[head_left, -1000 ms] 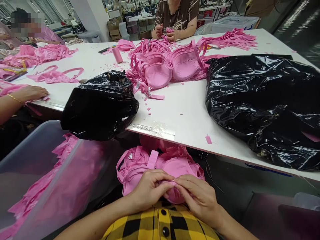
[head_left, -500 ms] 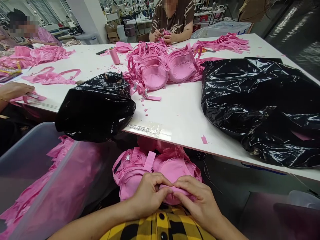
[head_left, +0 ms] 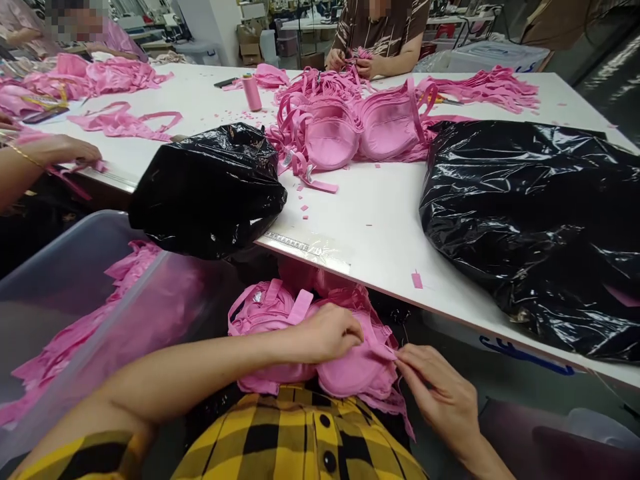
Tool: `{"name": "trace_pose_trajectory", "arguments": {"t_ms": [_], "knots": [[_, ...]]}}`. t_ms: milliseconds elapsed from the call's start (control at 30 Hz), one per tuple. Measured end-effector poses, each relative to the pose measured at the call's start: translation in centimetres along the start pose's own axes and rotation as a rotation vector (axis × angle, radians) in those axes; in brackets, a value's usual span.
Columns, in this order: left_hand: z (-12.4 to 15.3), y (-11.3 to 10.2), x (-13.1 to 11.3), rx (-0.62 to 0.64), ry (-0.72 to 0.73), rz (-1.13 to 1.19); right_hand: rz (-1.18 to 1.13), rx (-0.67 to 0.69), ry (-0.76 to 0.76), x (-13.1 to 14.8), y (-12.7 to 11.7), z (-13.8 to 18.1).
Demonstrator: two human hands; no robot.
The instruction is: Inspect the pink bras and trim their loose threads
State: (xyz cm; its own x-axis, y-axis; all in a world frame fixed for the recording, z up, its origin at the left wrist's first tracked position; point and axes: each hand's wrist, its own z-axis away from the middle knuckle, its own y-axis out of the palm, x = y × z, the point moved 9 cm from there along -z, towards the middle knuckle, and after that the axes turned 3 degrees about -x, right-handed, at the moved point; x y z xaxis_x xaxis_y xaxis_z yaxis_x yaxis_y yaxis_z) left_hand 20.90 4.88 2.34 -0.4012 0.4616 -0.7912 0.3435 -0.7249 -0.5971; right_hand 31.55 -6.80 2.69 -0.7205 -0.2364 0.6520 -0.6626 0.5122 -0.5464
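Note:
A pink padded bra lies in my lap below the table edge, its cups facing up. My left hand reaches across the cups with its fingers curled in on the pink fabric; the thumb tip is hard to see. At the bra's right side, my right hand pinches the edge of the fabric between thumb and fingertips. A strip of cloth stretches between the two hands. Lace trim hangs from the bra's lower right side.
On the white table are stacked pink bras, a thread spool, pink straps and two black plastic bags. A clear bin with pink pieces stands left. A co-worker's hand is at left; another person sits opposite.
My hands, earlier close together on the bra's near edge, are now apart. The left has moved up over the cups, the right outward to the bra's right edge. The view has shifted slightly.

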Motion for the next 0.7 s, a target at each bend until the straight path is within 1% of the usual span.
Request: {"name": "trace_pose_trajectory", "arguments": {"t_ms": [33,100,200,267,367,467,600,700], "knots": [[-0.5,0.7,-0.5,0.036,0.079,-0.129,0.015,0.000,-0.029,-0.4,-0.2,0.2],[-1.2,2.9,-0.5,0.142,0.162,-0.342,0.038,-0.003,-0.098,-0.6,-0.3,0.4],[-1.9,5.5,0.4,0.266,0.202,-0.576,0.069,-0.004,-0.198,-0.4,-0.2,0.4],[-2.2,6.4,0.8,0.301,0.227,-0.664,0.075,0.002,-0.238,-0.5,-0.1,0.4],[-2.2,6.8,0.9,0.307,0.249,-0.721,0.069,0.008,-0.266,-0.9,0.0,0.5],[-1.8,6.4,0.6,0.278,0.277,-0.709,0.069,0.023,-0.321,-1.1,0.4,0.7],[-1.0,5.7,-0.4,0.229,0.389,-0.663,0.074,0.049,-0.401,-0.8,1.2,0.5],[-0.3,5.6,-1.0,0.230,0.475,-0.623,0.026,0.084,-0.449,-0.1,1.8,-0.1]]}}
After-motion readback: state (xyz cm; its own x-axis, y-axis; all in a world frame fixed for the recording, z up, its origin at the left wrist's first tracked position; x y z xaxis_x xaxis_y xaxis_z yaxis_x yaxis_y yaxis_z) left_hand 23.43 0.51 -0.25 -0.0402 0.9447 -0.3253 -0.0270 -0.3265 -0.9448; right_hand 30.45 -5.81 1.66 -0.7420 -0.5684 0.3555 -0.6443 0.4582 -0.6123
